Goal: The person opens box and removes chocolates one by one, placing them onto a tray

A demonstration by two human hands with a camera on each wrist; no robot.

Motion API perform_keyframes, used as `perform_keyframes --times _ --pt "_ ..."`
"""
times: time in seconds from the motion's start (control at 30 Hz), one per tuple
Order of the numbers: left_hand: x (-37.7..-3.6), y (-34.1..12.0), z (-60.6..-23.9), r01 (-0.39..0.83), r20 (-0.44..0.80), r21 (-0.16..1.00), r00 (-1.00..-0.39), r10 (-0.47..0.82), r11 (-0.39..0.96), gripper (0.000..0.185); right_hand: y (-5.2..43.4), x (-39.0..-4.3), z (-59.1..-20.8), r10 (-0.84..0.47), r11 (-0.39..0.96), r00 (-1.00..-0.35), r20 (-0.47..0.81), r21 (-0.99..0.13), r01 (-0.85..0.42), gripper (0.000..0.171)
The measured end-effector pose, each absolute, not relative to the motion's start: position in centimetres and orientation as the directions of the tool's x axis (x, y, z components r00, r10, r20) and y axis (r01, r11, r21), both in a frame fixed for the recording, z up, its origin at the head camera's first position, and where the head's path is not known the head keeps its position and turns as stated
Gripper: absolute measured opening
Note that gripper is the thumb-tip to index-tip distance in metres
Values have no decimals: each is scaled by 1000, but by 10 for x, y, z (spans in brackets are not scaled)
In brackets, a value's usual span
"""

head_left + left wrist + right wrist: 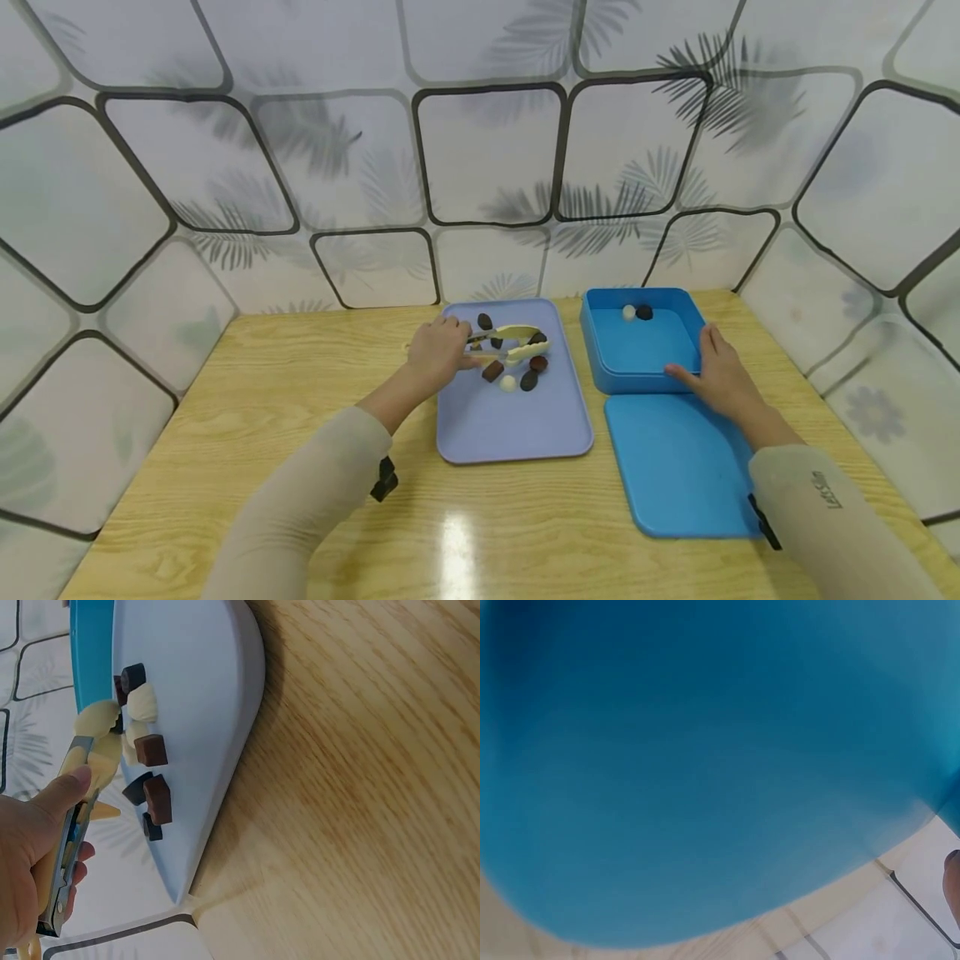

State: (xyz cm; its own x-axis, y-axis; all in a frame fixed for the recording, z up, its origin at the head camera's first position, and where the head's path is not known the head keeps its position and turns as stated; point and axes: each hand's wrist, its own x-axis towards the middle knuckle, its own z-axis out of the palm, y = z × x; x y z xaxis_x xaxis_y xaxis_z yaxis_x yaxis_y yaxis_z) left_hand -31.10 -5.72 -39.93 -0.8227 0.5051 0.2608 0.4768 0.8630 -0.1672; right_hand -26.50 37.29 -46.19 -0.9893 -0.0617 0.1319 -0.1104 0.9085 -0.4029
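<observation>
Over the tray, the left hand grasps tongs, tips among dark and pale sweets at the tray's 12 o'clock. At 3 o'clock, the right hand lies flat against the box, fingers straight; its lid lies at 6 o'clock.

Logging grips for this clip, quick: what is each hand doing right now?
Left hand: grips the cream tongs over the lilac tray.
Right hand: open, holding nothing, fingers resting on the blue box.

A wooden table stands against leaf-patterned padded walls.
</observation>
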Motion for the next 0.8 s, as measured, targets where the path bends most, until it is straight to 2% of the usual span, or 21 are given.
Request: perform_keyframes --times 0.33,0.6,0.8 --pt "-315 -56 -395 465 329 -220 -792 514 857 61 374 -265 -463 -53 909 -990 134 -404 -103 107" --pt "-319 -52 -390 434 377 -141 -808 454 890 70 374 -266 -463 -45 907 -991 124 -412 -93 108" --pt "-321 -45 -382 412 330 -108 -844 424 905 70 375 -267 -464 -53 906 -991 125 -412 -100 107"
